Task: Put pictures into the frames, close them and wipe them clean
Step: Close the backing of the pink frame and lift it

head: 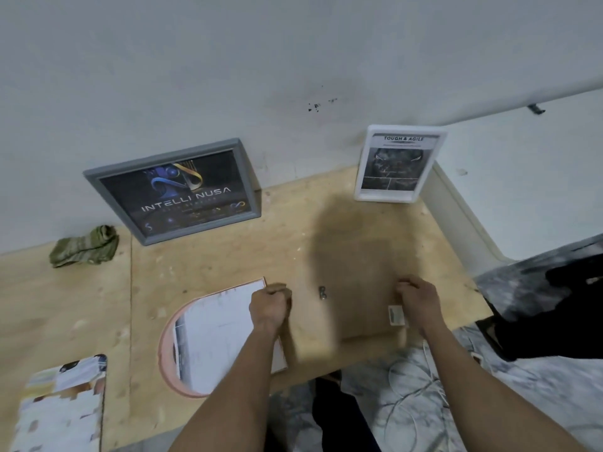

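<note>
- Brown backing board of a frame (pixel 346 288) is lying face down on the plywood tabletop (pixel 212 262), near its front edge, with a small metal hanger (pixel 322 293) showing at its middle and a white label (pixel 396 315) near its right side.
- Both hands are curling their fingers over that frame: the left hand (pixel 270 305) is gripping its left edge, and the right hand (pixel 416 300) is gripping its right edge just above the label.
- White sheets of pictures (pixel 215 334) are lying just left of the left hand, partly covering a round hole (pixel 166 350) cut in the tabletop.
- Grey frame (pixel 173 190) with a dark "INTELLI NUSA" print is leaning against the wall (pixel 293 60) at the back left.
- White frame (pixel 399 163) headed "TOUGH & AGILE" is standing against the wall at the back right.
- Green cloth (pixel 85 246) is sitting crumpled on the far left, near the grey frame.
- Another printed sheet (pixel 62 406) is lying at the front left corner; its picture is too blurred to read.
</note>
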